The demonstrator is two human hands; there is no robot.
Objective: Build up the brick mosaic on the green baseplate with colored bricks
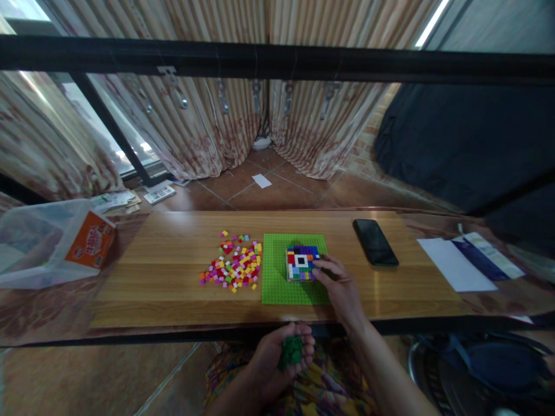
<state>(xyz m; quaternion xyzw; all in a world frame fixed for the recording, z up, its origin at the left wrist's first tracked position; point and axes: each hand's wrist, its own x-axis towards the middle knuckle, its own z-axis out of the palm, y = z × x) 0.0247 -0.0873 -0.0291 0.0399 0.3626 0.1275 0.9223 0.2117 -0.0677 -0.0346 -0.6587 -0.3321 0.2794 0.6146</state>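
Observation:
My right hand (340, 283) reaches over the green baseplate (273, 289). Its fingertips grip the right edge of a square multicoloured block of toy bricks (299, 271), which has a white ring with a black centre on top. Whether a loose brick sits under those fingertips is too small to tell. Below the table's front edge, my left hand (280, 361) is cupped palm up, with a heap of small dark green bricks (292, 349) in it. Left of the baseplate lies a spread pile of small loose bricks (236, 266) in pink, yellow, red, orange and white.
A black phone (375, 242) lies on the wooden tabletop (165, 271) to the right. Beyond it are white papers (455, 266). A clear plastic bin (39, 242) with an orange label stands at the far left. A dark metal bar with hanging clips (277, 60) crosses above.

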